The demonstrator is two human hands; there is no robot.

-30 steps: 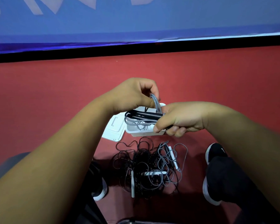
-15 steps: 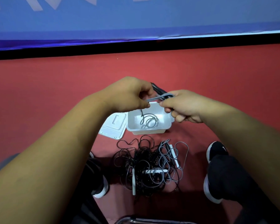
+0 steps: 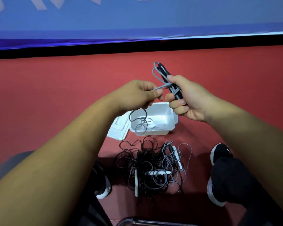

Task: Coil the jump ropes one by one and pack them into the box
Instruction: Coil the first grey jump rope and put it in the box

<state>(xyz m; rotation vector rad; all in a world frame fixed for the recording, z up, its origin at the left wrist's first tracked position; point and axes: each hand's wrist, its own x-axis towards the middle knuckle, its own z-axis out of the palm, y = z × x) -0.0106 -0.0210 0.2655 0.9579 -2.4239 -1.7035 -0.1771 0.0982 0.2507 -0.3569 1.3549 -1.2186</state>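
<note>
— What is the right hand doing?

— The right hand (image 3: 191,98) is curled round a grey jump rope with black handles (image 3: 164,74). The handles are bunched together and point up and away. Grey loops stick out above the thumb, and a few turns of cord cross the handles.

— And the other one?

— The left hand (image 3: 137,95) pinches the free grey cord just beside that bundle, so a short stretch runs between the two hands. The slack hangs from under the left hand into the white plastic box (image 3: 162,111), where loose loops lie on its bottom.

— Where does the box stand?

— On the red floor (image 3: 55,95), under the hands and well in from the floor's far edge along the blue wall (image 3: 137,18). Its white lid (image 3: 119,128) lies flat against the box's left side.

— Any other ropes?

— A tangled heap of black and grey jump ropes with white handles (image 3: 150,163) lies on the floor just on the near side of the box, between two black shoes (image 3: 220,152).
</note>
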